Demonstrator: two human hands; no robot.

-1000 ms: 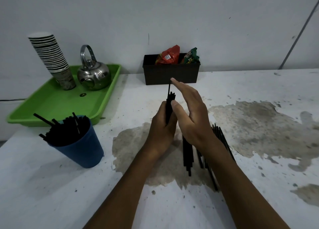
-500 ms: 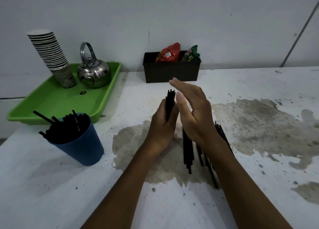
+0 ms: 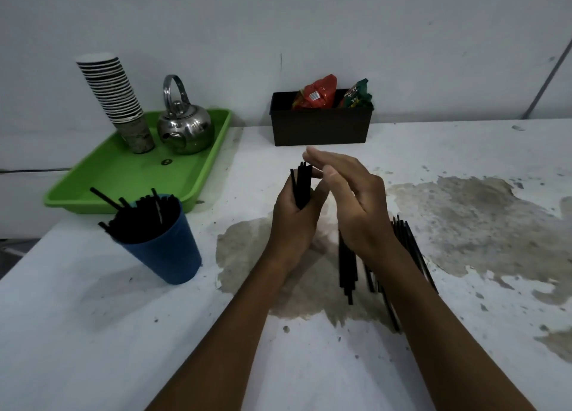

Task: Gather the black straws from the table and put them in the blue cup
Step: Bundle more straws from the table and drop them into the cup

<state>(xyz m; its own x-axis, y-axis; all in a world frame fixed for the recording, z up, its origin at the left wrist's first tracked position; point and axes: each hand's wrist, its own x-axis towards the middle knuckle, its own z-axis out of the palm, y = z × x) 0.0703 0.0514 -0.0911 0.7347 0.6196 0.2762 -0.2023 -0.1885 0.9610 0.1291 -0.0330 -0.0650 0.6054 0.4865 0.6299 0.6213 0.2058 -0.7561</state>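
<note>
My left hand (image 3: 294,224) grips an upright bundle of black straws (image 3: 302,184) above the middle of the table. Flat and with fingers stretched out, my right hand (image 3: 349,200) rests its fingertips on the tops of those straws. Several more black straws (image 3: 347,265) lie on the table under and beside my right wrist. The blue cup (image 3: 164,249) stands at the left, tilted in view, packed with black straws (image 3: 139,215) that stick out of its rim.
A green tray (image 3: 123,175) at the back left carries a stack of paper cups (image 3: 114,98) and a steel kettle (image 3: 185,125). A black box (image 3: 320,125) with snack packets stands against the wall. The white table (image 3: 464,150) has worn grey patches.
The one straw that stuck up above the bundle is now level with the rest. My right hand has lowered and flattened onto the straw tops. The left hand has stayed in place.
</note>
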